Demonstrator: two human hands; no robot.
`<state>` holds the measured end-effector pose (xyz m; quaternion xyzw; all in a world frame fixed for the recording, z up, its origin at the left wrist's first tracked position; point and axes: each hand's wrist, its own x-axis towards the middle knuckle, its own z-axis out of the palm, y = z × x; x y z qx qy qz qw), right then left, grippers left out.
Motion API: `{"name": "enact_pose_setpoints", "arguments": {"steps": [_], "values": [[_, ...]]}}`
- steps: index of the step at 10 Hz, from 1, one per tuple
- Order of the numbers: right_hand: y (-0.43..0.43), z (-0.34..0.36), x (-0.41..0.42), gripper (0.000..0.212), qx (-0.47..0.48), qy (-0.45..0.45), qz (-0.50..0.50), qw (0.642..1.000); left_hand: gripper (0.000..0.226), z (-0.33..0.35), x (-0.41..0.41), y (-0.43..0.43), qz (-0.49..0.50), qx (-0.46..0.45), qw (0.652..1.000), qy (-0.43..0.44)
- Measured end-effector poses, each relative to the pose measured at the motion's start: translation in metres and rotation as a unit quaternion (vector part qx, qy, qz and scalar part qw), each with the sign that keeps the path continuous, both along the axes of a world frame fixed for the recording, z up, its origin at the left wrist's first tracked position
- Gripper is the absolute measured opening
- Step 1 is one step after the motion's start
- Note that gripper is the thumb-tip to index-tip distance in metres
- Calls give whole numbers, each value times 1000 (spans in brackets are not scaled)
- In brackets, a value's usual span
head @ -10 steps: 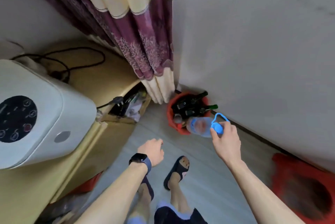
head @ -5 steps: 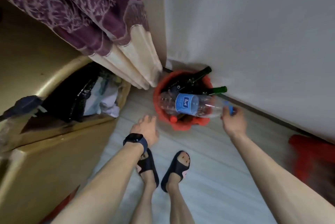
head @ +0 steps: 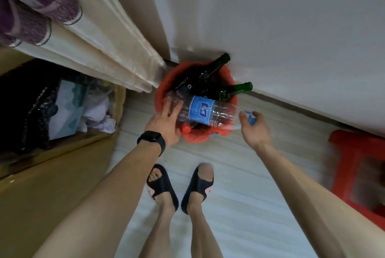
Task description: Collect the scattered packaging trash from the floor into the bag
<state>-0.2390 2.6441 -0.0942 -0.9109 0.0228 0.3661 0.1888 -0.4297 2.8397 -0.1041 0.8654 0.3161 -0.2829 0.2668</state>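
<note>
A red bag (head: 196, 140) stands on the floor in the corner, holding a dark glass bottle (head: 208, 72) and a green one (head: 236, 88). A clear plastic bottle (head: 201, 111) with a blue label lies sideways across the bag's mouth. My left hand (head: 166, 122), fingers spread, rests flat on the bottle's base end. My right hand (head: 254, 130) is at the neck end, with the blue cap between thumb and fingers; that spot is blurred. A small red cap (head: 186, 130) shows inside the bag below the bottle.
An open cardboard box (head: 62, 153) with black plastic and white paper sits at the left. A curtain (head: 93, 49) hangs down to the bag. The white wall (head: 270, 28) runs behind, and a red stool (head: 354, 153) stands at the right. My sandalled feet (head: 179, 189) are on the pale floor.
The bottle came down from upright in my right hand to lying across the bag. My left hand reached forward onto its base end. The view tilted down and closer.
</note>
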Motion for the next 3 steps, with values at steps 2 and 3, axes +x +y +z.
{"name": "enact_pose_setpoints", "arguments": {"steps": [2, 3], "values": [[-3, 41, -9, 55, -31, -58, 68, 996, 86, 25, 4, 3, 28, -17, 999, 15], [-7, 81, -22, 41, -23, -78, 159, 984, 81, 53, 5, -6, 10, -4, 1000, 29]]}}
